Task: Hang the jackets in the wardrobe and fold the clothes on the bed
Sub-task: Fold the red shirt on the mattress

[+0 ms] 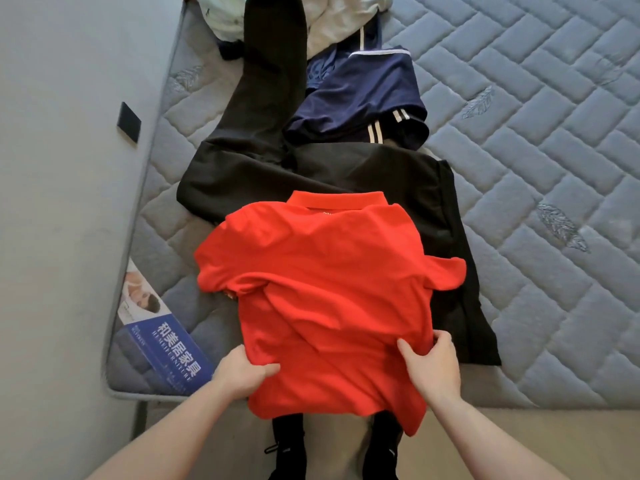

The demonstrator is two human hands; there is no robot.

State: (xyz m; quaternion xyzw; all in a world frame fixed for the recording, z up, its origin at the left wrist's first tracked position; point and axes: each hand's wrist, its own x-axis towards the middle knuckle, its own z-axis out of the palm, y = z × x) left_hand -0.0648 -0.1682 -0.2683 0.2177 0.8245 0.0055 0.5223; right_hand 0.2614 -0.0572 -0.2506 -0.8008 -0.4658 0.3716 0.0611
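A red polo shirt (325, 289) lies back-up over the near edge of the bed, collar pointing away from me, its hem hanging past the mattress edge. My left hand (242, 374) grips the shirt's lower left side, thumb on top of the cloth. My right hand (431, 362) grips the lower right side the same way. Under the shirt spreads a black garment (346, 171), one long black part running up toward the far end. A navy garment with white stripes (363, 98) lies beyond it. Pale clothes (332, 19) are heaped at the far end.
The grey quilted mattress (536, 150) stretches away to the right. A grey wall (62, 168) runs along the bed's left side, bearing a black switch plate (129, 122). A blue label (166, 355) sits on the mattress's near left corner. My black shoes (287, 445) stand on the floor below.
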